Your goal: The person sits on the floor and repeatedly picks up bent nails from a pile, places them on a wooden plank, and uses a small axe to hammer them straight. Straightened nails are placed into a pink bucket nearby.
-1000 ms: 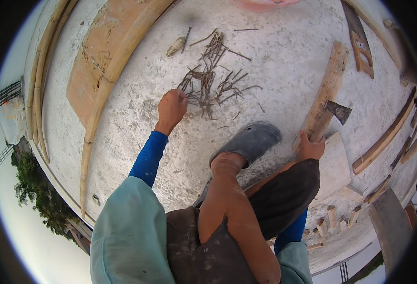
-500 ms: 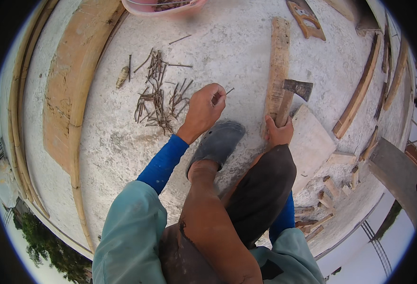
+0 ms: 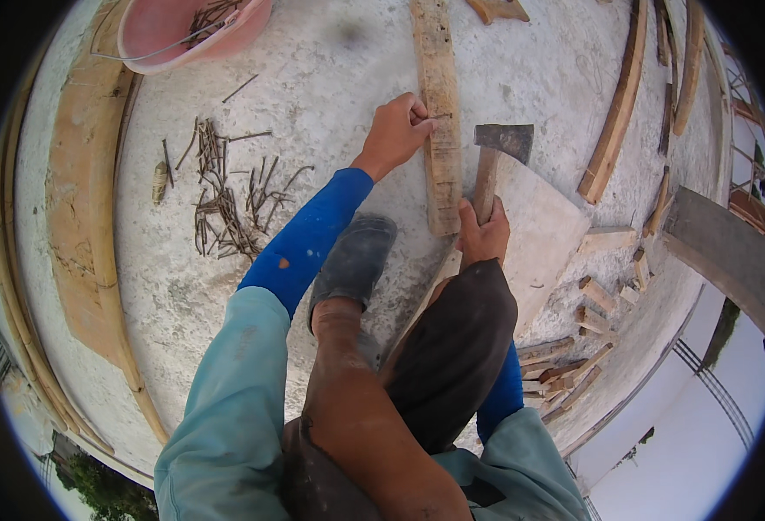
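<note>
Pinches a thin nail [image 3: 441, 116] between the thumb and bent fingers of the left hand [image 3: 391, 135], drawn almost fully together, out over the face of a long wooden plank [image 3: 442, 169]. Unclear whether the tip touches the wood. Grips a hatchet [image 3: 488, 162] by its wooden handle in the right hand [image 3: 484, 233], with fingers wrapped round it, just right of the plank's near end. Points the hatchet's dark head forward, right of the nail and apart from it, beside a pale board [image 3: 526, 217]. Has a loose pile of nails [image 3: 223, 208] on the concrete floor [image 3: 304, 87], left of both hands and well apart from them, with a pink bucket [image 3: 200, 54] farther forward.
</note>
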{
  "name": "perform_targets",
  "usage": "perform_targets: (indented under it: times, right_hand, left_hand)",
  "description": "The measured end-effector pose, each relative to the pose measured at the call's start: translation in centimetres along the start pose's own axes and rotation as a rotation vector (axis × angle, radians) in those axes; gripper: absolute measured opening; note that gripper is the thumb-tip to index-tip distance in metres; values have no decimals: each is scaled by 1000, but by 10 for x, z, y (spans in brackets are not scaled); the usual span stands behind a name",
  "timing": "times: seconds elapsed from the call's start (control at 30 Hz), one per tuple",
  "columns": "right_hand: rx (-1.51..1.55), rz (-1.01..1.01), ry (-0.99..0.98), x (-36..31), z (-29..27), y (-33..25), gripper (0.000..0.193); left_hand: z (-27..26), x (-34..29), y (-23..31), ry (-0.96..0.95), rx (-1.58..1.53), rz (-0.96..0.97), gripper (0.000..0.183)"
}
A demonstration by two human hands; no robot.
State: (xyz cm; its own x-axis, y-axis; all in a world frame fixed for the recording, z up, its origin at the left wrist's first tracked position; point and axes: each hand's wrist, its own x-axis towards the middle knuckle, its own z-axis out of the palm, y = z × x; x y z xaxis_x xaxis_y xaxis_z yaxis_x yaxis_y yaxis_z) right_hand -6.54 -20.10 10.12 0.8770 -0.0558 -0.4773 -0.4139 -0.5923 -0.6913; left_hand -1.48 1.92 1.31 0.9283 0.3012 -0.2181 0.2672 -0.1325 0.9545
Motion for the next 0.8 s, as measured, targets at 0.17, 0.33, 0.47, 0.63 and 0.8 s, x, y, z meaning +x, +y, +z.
perform_targets:
  times: [0.17, 0.33, 0.47, 0.63, 0.8]
  right_hand:
    - [-42, -28, -36, 5, 6, 4, 48]
    - [-161, -207, -26, 16, 10, 1, 49]
    - [-246, -217, -48, 12, 9, -11, 47]
    - [-370, -423, 32, 7, 10, -27, 39]
    - [-766, -382, -16, 16, 17, -32, 32]
  left_hand:
    - [-3, -3, 0, -97, -139, -189, 27]
    - [-2, -2, 1, -154, -240, -203, 30]
    - [1, -3, 0, -126, -288, -247, 26]
    - [2, -4, 0, -107, -365, -276, 24]
    - [2, -3, -1, -126, -400, -316, 24]
